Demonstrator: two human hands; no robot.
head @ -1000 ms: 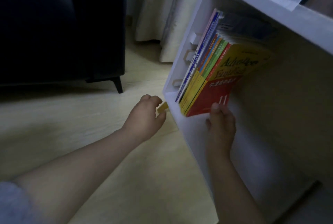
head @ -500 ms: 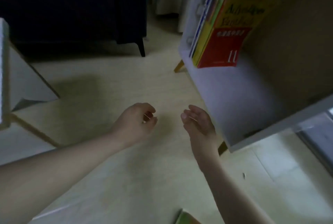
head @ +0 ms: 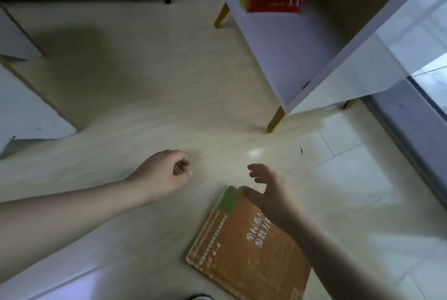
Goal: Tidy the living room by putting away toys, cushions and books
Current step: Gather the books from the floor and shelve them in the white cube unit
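BOOK: orange book [head: 242, 251] is lying flat at lower centre, long axis leaning up-frame toward the shelf [head: 285, 53] | GRIP: your right hand [head: 268, 193] is hovering spread and empty over its top corner, the nearer hand | your left hand [head: 167, 174] is curling empty, left of it.

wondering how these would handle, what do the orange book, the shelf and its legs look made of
The book looks like paper with a matte, slightly scuffed soft cover. The shelf seems white painted or laminated board, smooth and flat. Its legs are probably plain wood, tan and tapered.
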